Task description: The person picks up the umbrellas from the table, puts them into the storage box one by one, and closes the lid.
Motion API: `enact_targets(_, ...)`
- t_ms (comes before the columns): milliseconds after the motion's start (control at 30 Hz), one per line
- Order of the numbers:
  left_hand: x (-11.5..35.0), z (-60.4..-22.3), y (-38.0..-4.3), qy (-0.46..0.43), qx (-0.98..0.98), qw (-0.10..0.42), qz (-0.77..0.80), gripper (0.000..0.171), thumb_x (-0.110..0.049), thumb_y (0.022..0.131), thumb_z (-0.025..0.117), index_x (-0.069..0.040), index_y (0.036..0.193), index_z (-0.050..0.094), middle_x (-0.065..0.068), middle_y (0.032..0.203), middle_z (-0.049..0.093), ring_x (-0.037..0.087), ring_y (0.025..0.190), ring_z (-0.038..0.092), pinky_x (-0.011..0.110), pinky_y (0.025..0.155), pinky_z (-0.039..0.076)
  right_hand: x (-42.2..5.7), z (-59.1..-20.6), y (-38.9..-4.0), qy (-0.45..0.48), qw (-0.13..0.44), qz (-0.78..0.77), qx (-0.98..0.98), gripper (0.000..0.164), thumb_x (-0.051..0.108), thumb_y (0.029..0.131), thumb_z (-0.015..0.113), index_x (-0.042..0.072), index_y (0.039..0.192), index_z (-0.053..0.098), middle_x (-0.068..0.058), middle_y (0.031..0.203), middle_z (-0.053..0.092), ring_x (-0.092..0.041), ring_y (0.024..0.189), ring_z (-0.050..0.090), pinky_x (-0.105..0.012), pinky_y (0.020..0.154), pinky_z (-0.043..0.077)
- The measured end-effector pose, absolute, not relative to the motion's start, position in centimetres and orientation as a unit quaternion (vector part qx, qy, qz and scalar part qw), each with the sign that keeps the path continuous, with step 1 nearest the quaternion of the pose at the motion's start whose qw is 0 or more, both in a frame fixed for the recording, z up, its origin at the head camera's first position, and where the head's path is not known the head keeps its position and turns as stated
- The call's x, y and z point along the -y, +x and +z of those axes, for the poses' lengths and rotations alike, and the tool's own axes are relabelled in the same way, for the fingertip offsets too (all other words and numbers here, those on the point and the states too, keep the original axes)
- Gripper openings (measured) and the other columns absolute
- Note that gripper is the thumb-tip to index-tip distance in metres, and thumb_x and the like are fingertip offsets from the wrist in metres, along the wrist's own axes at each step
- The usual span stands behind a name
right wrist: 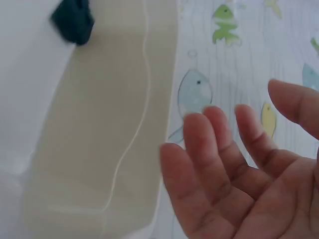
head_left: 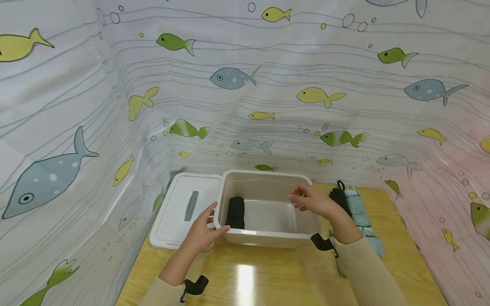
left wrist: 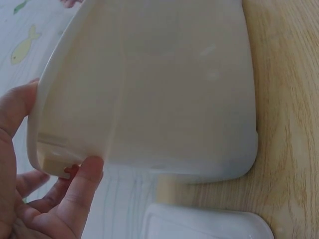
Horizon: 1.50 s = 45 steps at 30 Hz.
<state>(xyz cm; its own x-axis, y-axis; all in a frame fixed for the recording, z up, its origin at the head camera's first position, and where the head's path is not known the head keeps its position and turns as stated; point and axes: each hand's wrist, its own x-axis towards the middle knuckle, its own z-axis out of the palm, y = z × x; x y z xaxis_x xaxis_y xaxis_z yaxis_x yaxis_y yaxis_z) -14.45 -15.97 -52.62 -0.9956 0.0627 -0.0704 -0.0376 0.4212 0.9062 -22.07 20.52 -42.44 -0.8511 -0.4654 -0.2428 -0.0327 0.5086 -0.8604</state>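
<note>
A beige plastic storage bin [head_left: 268, 239] stands on the table without its lid. My left hand [head_left: 201, 231] grips its left end, the thumb at the rim and the fingers by the side handle; the left wrist view shows the fingertips [left wrist: 91, 169] against the bin's outer wall [left wrist: 184, 99]. Inside, along the left end, lies a dark rolled fabric bundle [head_left: 236, 213], seen in part as a dark shape [right wrist: 74, 21] in the right wrist view. Over the bin's right end hovers my right hand [head_left: 311, 199], its fingers [right wrist: 199, 144] loosely bent and holding nothing.
A white lid [head_left: 172, 208] with a grey handle lies left of the bin. Right of it, beyond my right forearm, lie a black bundle with a loop [head_left: 339, 197] and light blue rolled bundles [head_left: 357, 208] on the wooden table [head_left: 405, 263]. A fish-print sheet [head_left: 291, 140] surrounds the table.
</note>
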Motion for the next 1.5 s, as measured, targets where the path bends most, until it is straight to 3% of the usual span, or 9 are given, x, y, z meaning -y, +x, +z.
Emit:
enact_targets(300,15.9,-52.5,-14.5,0.008,-0.841,0.046,0.54,0.096,-0.029,0.082,0.085,-0.013,0.159,0.029,0.017,0.135,0.052,0.037,0.124,0.054,0.039,0.09,0.057,-25.7,-44.6,-20.6,-0.14,0.116,-0.474,-0.861,0.031,0.024,0.104,0.059,-0.004,0.115,0.058,-0.021,0.106,0.062,-0.037,0.098,0.066,-0.038,0.083,0.059)
enact_targets(533,15.9,-52.5,-14.4,0.009,-0.839,0.048,0.542,0.096,-0.027,0.083,0.085,-0.012,0.159,0.029,0.017,0.137,0.051,0.038,0.124,0.054,0.041,0.09,0.057,-29.0,-46.0,-19.1,-0.124,0.06,-0.471,-0.871,0.026,0.024,0.103,0.059,0.0,0.111,0.059,-0.011,0.097,0.064,-0.014,0.085,0.065,-0.027,0.074,0.058)
enact_targets(800,15.9,-52.4,-14.5,0.012,-0.841,0.048,0.539,0.098,-0.032,0.082,0.085,-0.012,0.159,0.029,0.017,0.137,0.051,0.038,0.125,0.054,0.041,0.09,0.057,-32.1,-46.6,-17.6,-0.102,0.048,-0.467,-0.877,0.025,0.022,0.104,0.058,-0.003,0.11,0.058,-0.007,0.098,0.063,-0.008,0.085,0.065,-0.025,0.076,0.058)
enact_targets(1067,16.0,-52.6,-14.4,0.009,-0.841,0.055,0.539,0.095,-0.029,0.084,0.084,-0.014,0.159,0.028,0.018,0.138,0.049,0.039,0.126,0.052,0.04,0.092,0.057,-35.4,-48.2,-16.2,-0.071,0.019,-0.416,-0.906,0.025,0.024,0.103,0.06,0.0,0.109,0.06,-0.005,0.092,0.064,-0.008,0.079,0.061,-0.025,0.067,0.054)
enact_targets(1500,16.0,-52.8,-14.6,0.013,-0.844,0.047,0.535,0.096,-0.031,0.083,0.085,-0.014,0.159,0.029,0.019,0.138,0.05,0.039,0.125,0.054,0.041,0.09,0.057,-38.8,-50.5,-14.9,-0.021,0.038,-0.387,-0.921,0.031,0.028,0.103,0.059,-0.002,0.112,0.057,-0.009,0.097,0.062,-0.007,0.079,0.062,-0.028,0.068,0.055)
